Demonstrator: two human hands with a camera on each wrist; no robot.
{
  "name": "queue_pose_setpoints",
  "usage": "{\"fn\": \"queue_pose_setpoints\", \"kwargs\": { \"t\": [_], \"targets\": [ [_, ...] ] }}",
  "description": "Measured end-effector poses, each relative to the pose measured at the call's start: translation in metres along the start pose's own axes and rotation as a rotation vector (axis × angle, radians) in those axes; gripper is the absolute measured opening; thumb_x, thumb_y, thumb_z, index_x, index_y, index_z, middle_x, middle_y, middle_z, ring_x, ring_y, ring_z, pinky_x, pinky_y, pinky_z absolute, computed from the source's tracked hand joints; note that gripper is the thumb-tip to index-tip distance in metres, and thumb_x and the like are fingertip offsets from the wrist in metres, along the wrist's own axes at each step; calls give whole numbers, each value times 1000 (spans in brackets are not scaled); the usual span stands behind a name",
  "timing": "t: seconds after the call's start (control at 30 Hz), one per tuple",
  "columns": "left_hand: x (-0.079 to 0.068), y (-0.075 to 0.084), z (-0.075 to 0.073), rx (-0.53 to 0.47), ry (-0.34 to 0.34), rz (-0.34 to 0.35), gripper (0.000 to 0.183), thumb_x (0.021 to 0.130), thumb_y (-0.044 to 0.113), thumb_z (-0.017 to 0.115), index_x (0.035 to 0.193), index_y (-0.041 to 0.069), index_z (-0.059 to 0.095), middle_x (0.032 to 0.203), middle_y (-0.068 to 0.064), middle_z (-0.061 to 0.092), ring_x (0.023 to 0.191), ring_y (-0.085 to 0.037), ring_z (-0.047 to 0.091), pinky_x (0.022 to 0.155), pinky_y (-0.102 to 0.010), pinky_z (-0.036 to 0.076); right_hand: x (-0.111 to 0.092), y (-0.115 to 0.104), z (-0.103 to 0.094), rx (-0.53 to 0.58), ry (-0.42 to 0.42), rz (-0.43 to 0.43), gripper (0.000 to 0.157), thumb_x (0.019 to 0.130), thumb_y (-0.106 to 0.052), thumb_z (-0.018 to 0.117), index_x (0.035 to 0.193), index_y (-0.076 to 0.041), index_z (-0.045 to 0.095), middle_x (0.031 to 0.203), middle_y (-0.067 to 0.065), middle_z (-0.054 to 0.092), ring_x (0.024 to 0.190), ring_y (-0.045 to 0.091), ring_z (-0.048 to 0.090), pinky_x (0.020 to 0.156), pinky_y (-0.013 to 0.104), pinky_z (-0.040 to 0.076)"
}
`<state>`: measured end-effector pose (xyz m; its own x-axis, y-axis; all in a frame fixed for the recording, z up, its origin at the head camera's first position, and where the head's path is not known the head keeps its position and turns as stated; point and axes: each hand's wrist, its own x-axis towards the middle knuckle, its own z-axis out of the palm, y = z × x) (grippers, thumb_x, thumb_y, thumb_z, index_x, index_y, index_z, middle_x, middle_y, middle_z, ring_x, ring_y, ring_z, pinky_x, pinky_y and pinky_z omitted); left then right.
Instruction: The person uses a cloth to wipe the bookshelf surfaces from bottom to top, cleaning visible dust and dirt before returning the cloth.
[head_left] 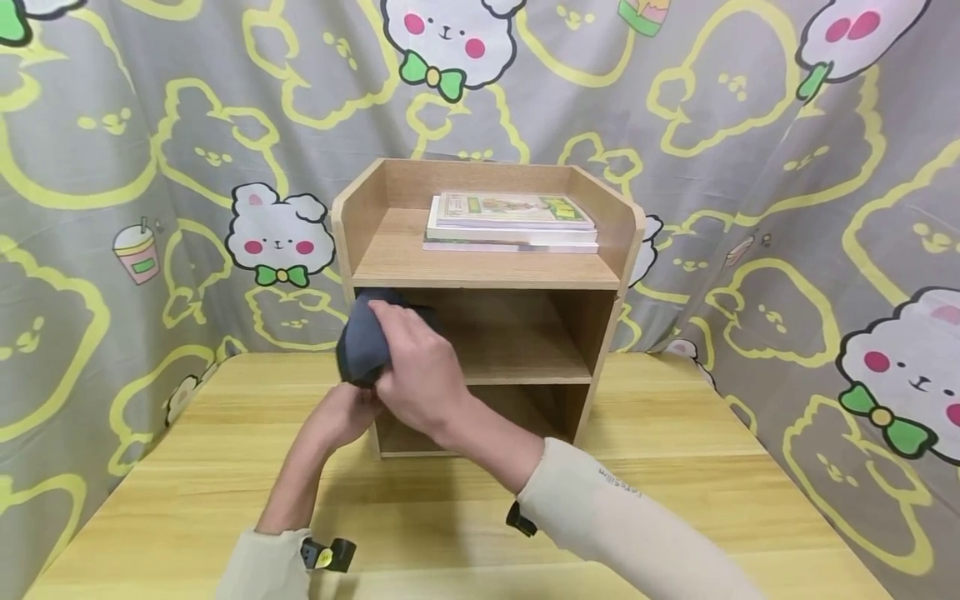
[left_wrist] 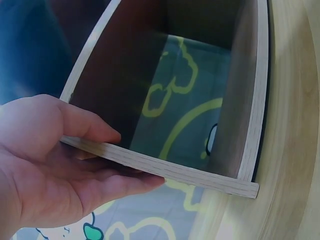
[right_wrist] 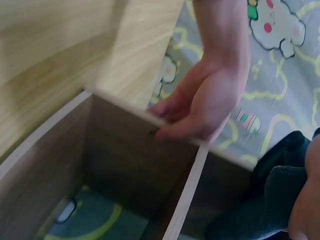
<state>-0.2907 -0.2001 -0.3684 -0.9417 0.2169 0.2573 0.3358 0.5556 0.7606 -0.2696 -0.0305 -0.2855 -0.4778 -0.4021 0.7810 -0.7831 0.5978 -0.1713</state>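
A dark bunched cloth (head_left: 362,346) is gripped by the right hand (head_left: 422,371) at the left wall (left_wrist: 210,181) of a wooden shelf's (head_left: 487,283) upper opening, the wall's edge being pinched just below by the left hand (head_left: 341,419).

head view downward, wrist views near shelf (head_left: 486,280)

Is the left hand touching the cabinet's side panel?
Touching: the left wrist view shows the left hand gripping the side panel, thumb inside, fingers outside.
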Motion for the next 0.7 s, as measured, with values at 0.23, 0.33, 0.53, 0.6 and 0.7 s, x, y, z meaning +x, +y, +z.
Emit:
{"fn": "queue_pose_setpoints", "kwargs": {
  "t": [0.23,0.33,0.53,0.6,0.7],
  "targets": [
    [1,3,1,117,-12,-111,63,86,-1,51,148,3,42,105,-19,63,75,-27,51,65,-36,40,-9,27,5,-220,-253,153,46,78,-7,75,121,-10,63,109,9,72,100,27,69,83,43,57],
    [2,4,1,130,6,-94,60,88,3,54,147,4,43,125,-21,63,97,-30,57,79,-39,45,-16,29,10,-292,-387,176,37,79,-6,70,115,-11,65,106,8,71,101,29,67,89,46,54],
    [2,4,-1,148,-6,-114,53,97,10,52,149,4,41,127,-23,64,100,-31,62,82,-43,48,-21,22,19,-283,-388,152,33,81,-6,67,114,-10,67,108,9,71,103,30,65,95,47,52],
    [1,3,-2,167,-5,-98,51,98,9,50,147,1,41,128,-26,63,101,-33,63,82,-44,49,-21,18,20,-240,-384,176,33,82,-5,65,115,-10,66,110,8,72,104,30,65,95,45,52],
    [-2,3,-3,201,-1,-63,52,98,8,50,148,-2,39,133,-30,60,107,-38,63,85,-48,50,-19,13,22,-145,-362,219,39,82,-2,61,119,-11,65,113,7,72,105,30,66,94,43,53]
  ]
}}
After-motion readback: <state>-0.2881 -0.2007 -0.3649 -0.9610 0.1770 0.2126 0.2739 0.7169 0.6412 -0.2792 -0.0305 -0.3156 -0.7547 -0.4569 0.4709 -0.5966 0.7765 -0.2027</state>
